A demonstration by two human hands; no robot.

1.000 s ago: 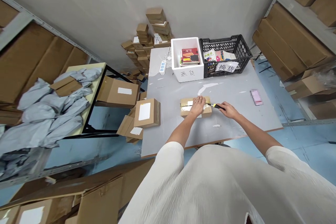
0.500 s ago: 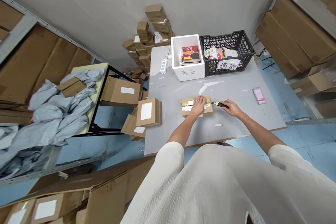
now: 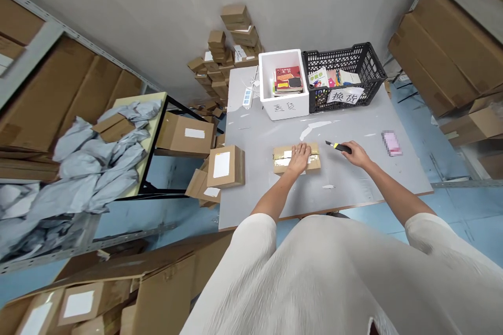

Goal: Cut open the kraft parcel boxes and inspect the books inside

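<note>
A small taped cardboard box [image 3: 280, 159] lies on the grey table [image 3: 259, 193], near its front edge. My left hand [image 3: 300, 157] rests flat on top of the box, fingers spread a little. To the right of the box, my right hand [image 3: 357, 154] grips a black and yellow utility knife [image 3: 341, 147]. The knife's blade points left and is apart from the box.
Behind stand a white foam box [image 3: 285, 107] with books and a black crate [image 3: 346, 98]. A power strip [image 3: 248, 97] lies at the back left, a carton [image 3: 226, 167] at the left edge, a pink blurred item [image 3: 392, 143] at right.
My right hand has drawn the knife away from the box to the right, and the blade no longer touches it. My left hand has stayed on the box. The view has shifted slightly.
</note>
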